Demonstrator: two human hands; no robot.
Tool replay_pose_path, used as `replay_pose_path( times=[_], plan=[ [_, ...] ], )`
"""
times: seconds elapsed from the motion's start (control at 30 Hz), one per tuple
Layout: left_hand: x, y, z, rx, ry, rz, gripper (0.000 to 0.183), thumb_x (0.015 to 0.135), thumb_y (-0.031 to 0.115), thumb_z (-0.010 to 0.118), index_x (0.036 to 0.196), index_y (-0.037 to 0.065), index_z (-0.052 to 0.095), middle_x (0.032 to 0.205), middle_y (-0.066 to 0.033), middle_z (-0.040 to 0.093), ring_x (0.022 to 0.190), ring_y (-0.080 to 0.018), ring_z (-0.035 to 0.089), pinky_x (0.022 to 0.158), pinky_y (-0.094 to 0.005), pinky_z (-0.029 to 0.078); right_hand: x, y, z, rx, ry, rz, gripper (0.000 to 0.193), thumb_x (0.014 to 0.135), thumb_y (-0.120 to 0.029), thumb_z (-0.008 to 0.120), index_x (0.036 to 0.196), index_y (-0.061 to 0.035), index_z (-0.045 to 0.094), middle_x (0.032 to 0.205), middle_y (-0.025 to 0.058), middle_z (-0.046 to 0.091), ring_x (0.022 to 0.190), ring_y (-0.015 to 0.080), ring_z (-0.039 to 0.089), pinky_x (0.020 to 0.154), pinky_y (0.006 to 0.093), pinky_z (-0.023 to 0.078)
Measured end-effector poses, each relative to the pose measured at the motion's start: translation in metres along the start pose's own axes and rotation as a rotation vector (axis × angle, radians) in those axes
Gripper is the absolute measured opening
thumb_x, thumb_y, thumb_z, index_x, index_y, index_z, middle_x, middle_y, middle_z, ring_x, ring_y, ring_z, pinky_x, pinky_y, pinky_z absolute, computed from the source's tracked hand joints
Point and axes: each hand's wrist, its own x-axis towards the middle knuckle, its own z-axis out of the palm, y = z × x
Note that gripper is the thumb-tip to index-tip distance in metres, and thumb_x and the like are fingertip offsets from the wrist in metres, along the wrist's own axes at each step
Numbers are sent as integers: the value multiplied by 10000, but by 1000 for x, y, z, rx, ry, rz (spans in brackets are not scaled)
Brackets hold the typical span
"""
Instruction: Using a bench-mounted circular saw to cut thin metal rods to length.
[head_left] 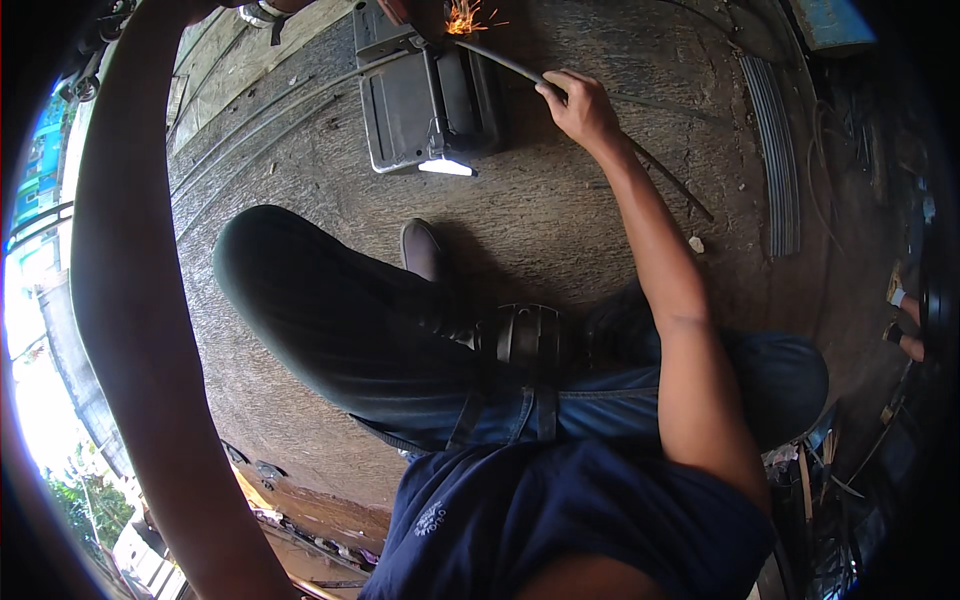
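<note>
My right hand (580, 108) is closed around a thin dark metal rod (505, 64). The rod slants up and left to the dark grey base of a power tool that looks like a cut-off saw (395, 115). Orange sparks (463, 18) fly near the rod's far end; the contact point itself is hard to make out. My left arm (135, 260) rises along the left side and bends at the top. A wristwatch (262, 14) shows at the upper edge, while the left hand beyond it is cut off.
Long thin rods (270, 125) lie on the worn board floor (330, 190) left of the tool. A ribbed metal strip (772, 160) lies at right, below a blue object (833, 22). Another person's feet (905, 315) show at the far right. My shoe (422, 248) is near the tool.
</note>
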Motion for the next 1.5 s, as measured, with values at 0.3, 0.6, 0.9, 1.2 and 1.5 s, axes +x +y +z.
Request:
replay_pose_path(
  times=[0.3, 0.6, 0.9, 1.2, 1.5],
  plan=[
    [7, 15, -2, 145, -260, 17, 452, 898, 294, 407, 1233, 65, 604, 1240, -30, 595, 1076, -165, 498, 973, -349, 315, -2, 2, -11, -111, 24, 2, 166, 835, -140, 685, 944, -15, 677, 877, 97, 661, 759, 309, 654, 648, 384, 537],
    [7, -3, 12, -55, -37, 28, 437, 884, 222, 399, 1234, 41, 588, 1229, -68, 602, 1132, -196, 506, 1038, -356, 299, 4, -6, -8, -215, 60, -55, 161, 832, -106, 678, 976, -35, 690, 866, 67, 650, 727, 271, 660, 625, 358, 544],
    [-1, 4, 13, -219, -109, 22, 446, 886, 198, 369, 1226, -11, 569, 1234, -117, 589, 1151, -243, 519, 1059, -374, 357, 11, -10, -9, -218, 93, -139, 163, 832, -100, 673, 977, -27, 688, 841, 71, 639, 703, 269, 653, 610, 356, 540],
    [3, 3, 7, -49, -55, 23, 443, 923, 227, 346, 1237, 8, 569, 1229, -80, 596, 1124, -217, 524, 1014, -382, 382, 8, -1, -6, -2, 13, -135, 183, 871, -141, 644, 913, 35, 678, 777, 163, 639, 709, 344, 641, 609, 409, 519],
    [-4, -3, -13, -29, 49, -20, 440, 929, 247, 362, 1256, 37, 568, 1222, -39, 606, 1065, -178, 532, 954, -340, 376, 15, -20, -17, 129, -280, 186, 324, 925, -284, 621, 884, 30, 690, 730, 169, 665, 608, 254, 638, 554, 343, 475]
  ],
)
